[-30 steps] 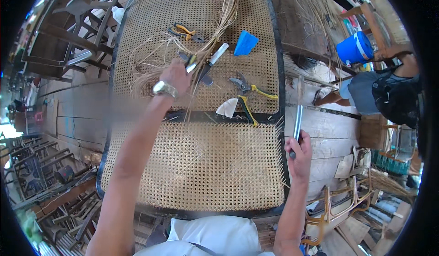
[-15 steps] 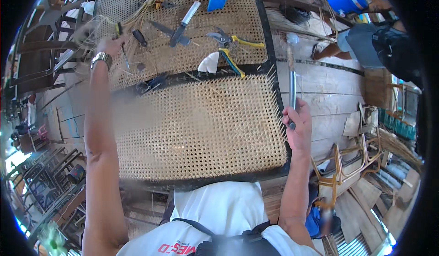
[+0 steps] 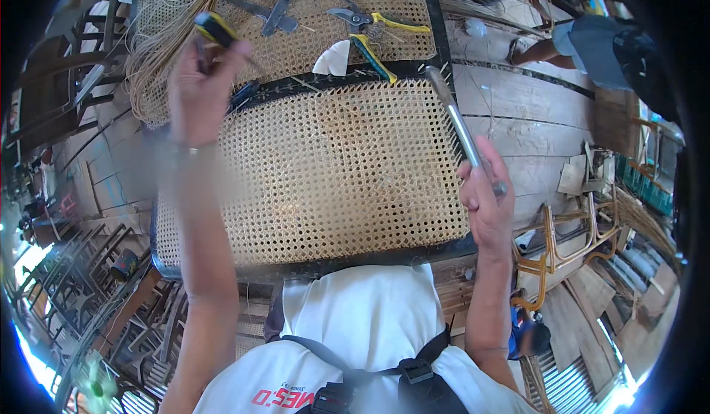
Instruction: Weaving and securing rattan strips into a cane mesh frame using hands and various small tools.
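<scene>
The yellow-and-black handle of a hand tool juts up past the fingertips of the left hand, whose fingers are curled around it, while the slim silver rod runs up and leftward from the closed fingers of the right hand, held near its dark butt end. The rod's brownish far end lies over the right edge of the woven cane panel. The left forearm reaches almost straight up the panel's left side, its wrist smeared (a blurred patch covers that stretch of arm, so finer detail is lost); the right forearm stands upright beside the panel's right edge, thumb and fingers closed on the metal. The cane is pale tan, an even mesh of small holes, and short loose ends bristle along its right side. A dark, smooth frame borders it, with a crossbar at its upper end. Beyond that bar lie a fan of thin, stringy strands, pruning shears with spread yellow-and-green handles, a curved white piece and a flat-bladed knife.
</scene>
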The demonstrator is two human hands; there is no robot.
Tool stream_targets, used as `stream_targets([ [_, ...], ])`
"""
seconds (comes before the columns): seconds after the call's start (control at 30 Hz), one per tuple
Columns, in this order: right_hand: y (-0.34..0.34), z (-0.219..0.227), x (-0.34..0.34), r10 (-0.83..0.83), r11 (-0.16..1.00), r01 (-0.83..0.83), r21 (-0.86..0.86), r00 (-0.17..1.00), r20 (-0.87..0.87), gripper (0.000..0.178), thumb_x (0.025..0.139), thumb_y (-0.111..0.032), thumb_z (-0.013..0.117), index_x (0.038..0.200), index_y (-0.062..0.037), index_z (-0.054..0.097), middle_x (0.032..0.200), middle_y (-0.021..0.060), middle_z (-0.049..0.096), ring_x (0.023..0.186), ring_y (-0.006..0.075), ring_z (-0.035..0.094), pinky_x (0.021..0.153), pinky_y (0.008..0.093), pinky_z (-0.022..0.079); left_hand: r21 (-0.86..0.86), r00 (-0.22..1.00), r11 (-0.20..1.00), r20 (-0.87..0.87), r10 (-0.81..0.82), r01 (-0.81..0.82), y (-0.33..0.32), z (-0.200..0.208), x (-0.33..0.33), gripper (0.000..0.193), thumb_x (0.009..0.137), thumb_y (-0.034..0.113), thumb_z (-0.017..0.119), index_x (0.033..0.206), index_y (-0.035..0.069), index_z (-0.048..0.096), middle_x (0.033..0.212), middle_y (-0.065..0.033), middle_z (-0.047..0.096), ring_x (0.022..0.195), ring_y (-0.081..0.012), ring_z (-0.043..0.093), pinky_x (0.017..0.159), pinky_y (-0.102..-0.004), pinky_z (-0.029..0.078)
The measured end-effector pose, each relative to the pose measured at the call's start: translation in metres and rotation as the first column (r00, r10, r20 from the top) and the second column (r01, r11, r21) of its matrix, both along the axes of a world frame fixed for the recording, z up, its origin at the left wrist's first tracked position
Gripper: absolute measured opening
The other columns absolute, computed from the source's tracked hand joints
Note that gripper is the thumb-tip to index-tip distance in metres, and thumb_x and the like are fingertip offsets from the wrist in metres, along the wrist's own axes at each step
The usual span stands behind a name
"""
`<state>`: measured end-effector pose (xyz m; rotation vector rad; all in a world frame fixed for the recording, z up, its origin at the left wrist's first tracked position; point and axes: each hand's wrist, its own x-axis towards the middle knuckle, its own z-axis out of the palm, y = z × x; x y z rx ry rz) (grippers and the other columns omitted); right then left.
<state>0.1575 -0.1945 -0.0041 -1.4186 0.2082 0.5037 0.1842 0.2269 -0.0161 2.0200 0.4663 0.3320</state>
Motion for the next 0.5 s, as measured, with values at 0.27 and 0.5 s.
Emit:
stream_targets([
  [0.27,-0.010,0.018,-0.036,-0.007,0.976,0.000,-0.216,1.000,-0.030,0.033,0.103,-0.005,0.050,0.135,-0.0039,0.059,0.097,-0.0005,0.059,0.071,0.0013,0.045,0.059,0.0176,0.038,0.251,0.999,0.968,0.034,-0.005,-0.003,-0.068,0.011,0.002,0.026,0.089,0.017,0.079,0.108,0.007,0.064,0.090,0.0005,0.070,0.077,-0.0071,0.062,0.068,-0.0248,0.051],
  [0.5,-0.001,0.008,-0.057,0.346,0.884,-0.318,-0.343,0.938,0.021,0.035,0.099,-0.002,0.052,0.134,-0.0032,0.058,0.111,0.0070,0.063,0.091,0.0106,0.057,0.083,0.0250,0.046,-0.064,0.972,0.977,-0.109,-0.209,0.204,-0.098,-0.005,0.007,0.032,0.089,0.016,0.080,0.110,0.003,0.060,0.086,-0.0006,0.070,0.076,-0.0055,0.062,0.069,-0.0220,0.052],
])
